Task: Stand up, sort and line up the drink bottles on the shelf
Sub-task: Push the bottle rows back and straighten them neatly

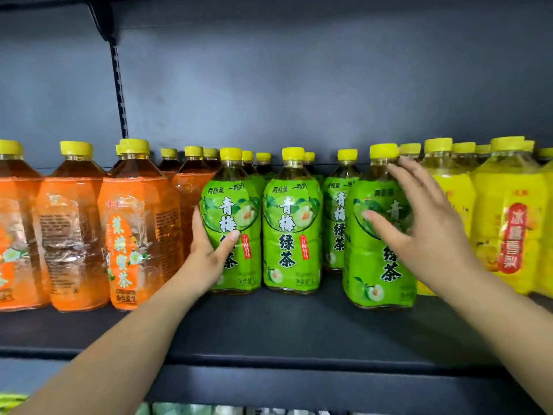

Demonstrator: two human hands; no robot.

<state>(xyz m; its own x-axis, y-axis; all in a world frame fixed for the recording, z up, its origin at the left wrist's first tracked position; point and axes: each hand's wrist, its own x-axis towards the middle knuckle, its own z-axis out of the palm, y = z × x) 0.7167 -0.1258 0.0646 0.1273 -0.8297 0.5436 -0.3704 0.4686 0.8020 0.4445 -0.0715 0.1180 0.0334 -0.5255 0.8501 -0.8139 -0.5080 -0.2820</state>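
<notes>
Bottles stand upright all along the shelf (pixel 269 330), already grouped by colour — orange-labelled ones (pixel 134 235) on the left, green-labelled in the middle, yellow-labelled (pixel 505 229) on the right. Sorting and standing up look mostly done; what seems left is squaring the green front row, and a few orange labels face sideways. The rightmost green bottle (pixel 377 250) sits forward of its neighbours, while the green bottle behind the gap (pixel 336 223) sits further back. The left hand (pixel 209 250) holds the leftmost green bottle (pixel 230 205), thumb across the label — a firm grip low on the body. The right hand (pixel 419 223) is spread wide, fingers straight, at the forward bottle's right side; its outline is blurred, so I cannot tell if it touches.
</notes>
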